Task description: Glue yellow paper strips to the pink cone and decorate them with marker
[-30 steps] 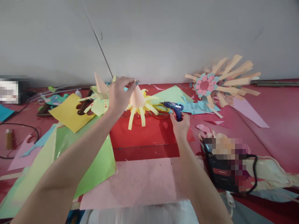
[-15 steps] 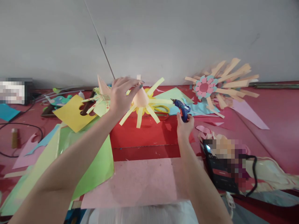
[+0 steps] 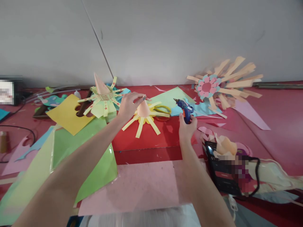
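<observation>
Pinching the tip of one peach paper cone (image 3: 143,111), the left hand (image 3: 129,105) has its fingers closed on it; the cone stands upright near the middle of the red surface (image 3: 284,110), with at least five pale yellow strips spreading from its base. The right hand (image 3: 187,127) has its fingers wrapped around the handle of one blue glue gun (image 3: 184,107), nozzle pointing toward the cone. One second cone (image 3: 102,87), with star-printed strips, stands to the left, behind one yellow sheet (image 3: 67,115). One pink-and-blue paper flower (image 3: 206,87) and one phone (image 3: 220,171) are on the right.
</observation>
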`<state>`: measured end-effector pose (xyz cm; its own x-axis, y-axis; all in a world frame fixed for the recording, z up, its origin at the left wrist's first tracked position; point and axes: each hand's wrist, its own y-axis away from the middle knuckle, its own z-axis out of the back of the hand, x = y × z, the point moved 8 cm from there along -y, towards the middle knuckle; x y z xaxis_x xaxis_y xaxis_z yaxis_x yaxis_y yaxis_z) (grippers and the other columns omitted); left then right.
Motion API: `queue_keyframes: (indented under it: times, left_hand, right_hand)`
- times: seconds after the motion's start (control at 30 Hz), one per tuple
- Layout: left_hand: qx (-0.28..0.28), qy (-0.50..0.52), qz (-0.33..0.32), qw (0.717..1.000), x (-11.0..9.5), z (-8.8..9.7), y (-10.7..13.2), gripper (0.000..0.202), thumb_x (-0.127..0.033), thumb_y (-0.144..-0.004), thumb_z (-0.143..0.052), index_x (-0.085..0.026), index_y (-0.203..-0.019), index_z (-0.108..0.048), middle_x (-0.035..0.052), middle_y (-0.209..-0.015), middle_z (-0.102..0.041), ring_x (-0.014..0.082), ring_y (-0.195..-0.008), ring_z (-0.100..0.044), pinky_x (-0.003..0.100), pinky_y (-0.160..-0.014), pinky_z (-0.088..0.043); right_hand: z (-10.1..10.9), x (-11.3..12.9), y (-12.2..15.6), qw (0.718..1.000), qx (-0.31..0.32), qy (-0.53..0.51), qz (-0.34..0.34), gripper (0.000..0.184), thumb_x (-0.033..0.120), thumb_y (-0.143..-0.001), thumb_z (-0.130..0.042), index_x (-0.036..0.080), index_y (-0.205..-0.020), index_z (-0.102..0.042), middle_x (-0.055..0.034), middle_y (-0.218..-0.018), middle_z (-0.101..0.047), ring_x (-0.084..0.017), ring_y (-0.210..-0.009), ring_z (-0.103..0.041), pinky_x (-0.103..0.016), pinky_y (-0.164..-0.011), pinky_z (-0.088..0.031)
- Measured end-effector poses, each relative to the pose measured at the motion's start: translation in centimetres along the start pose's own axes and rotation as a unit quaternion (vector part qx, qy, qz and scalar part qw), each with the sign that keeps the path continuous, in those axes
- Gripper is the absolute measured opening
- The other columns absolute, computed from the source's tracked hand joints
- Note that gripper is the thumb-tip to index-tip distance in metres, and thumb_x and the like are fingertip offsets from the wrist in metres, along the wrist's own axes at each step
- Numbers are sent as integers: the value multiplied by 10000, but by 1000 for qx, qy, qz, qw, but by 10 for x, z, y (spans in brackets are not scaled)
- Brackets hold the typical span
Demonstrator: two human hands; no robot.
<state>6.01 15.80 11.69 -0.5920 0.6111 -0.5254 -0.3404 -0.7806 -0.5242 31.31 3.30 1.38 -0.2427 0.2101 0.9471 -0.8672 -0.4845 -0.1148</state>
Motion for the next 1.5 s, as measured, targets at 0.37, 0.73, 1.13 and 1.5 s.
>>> queue_keyframes:
  times: [0.37, 0.73, 1.13, 1.5]
  left_hand:
    - [-51, 15, 15, 998, -2, 29, 27, 100, -183, -840, -559, -213, -917, -616, 24, -939, -612, 138, -859, -592, 279, -813, -481]
    - [82, 60, 111, 989, 46, -21, 88, 90, -228, -831, -559, -228, -902, -615, 13, -877, -590, 145, -751, -599, 277, -680, -514]
    - [184, 37, 53, 981, 40, -40, 98, 163, -216, -797, -644, -206, -942, -569, 47, -1060, -634, 211, -960, -587, 389, -842, -497]
    - [162, -78, -72, 981, 21, -42, 109, 148, -230, -903, -507, -194, -995, -617, 41, -1049, -695, 219, -888, -618, 354, -722, -479]
  right_hand:
    - [-4, 17, 15, 993, 12, 51, 109, 377, 476, -701, -614, 173, -910, -532, -25, -853, -505, -169, -819, -497, -332, -795, -420]
    - [-23, 32, 42, 971, 74, 120, 194, 315, 408, -713, -594, 192, -934, -535, -47, -873, -545, -178, -783, -521, -344, -757, -441]
    - [-32, 26, 38, 959, 121, 163, 199, 287, 375, -681, -619, 192, -885, -533, -27, -839, -545, -163, -746, -516, -320, -702, -453]
    - [-37, 32, 44, 930, 159, 197, 266, 289, 410, -699, -617, 217, -899, -535, -62, -913, -594, -206, -840, -570, -355, -740, -477]
